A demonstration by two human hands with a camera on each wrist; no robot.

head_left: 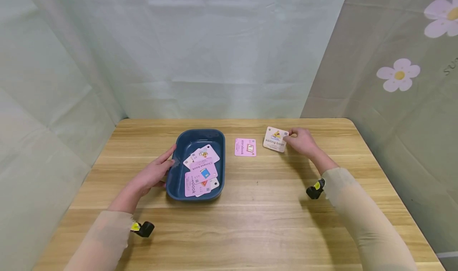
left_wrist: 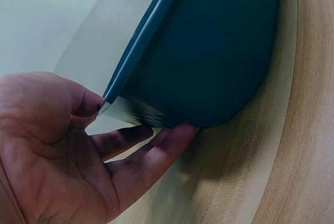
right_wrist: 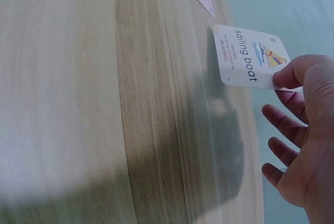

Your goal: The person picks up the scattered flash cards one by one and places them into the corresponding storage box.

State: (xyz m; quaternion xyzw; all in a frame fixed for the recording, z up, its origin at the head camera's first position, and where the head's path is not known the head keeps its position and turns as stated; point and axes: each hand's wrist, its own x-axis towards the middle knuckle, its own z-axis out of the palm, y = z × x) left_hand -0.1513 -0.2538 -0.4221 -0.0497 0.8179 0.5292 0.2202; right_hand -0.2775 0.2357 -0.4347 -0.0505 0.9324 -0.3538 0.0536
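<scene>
My right hand pinches a white "sailing boat" flash card by its edge, between thumb and index finger. In the right wrist view the card is raised, casting a shadow on the wood, while the other fingers stay loosely bent. My left hand grips the left side of a dark blue plastic basin. The left wrist view has its thumb at the rim of the basin and its fingers against the underside. Inside the basin lie several pink and white cards, overlapping.
A pink "storybook" card lies flat on the wooden table, between the basin and the raised card. Pale cloth hangs behind the table's far edge, and a flower-patterned cloth hangs at the right.
</scene>
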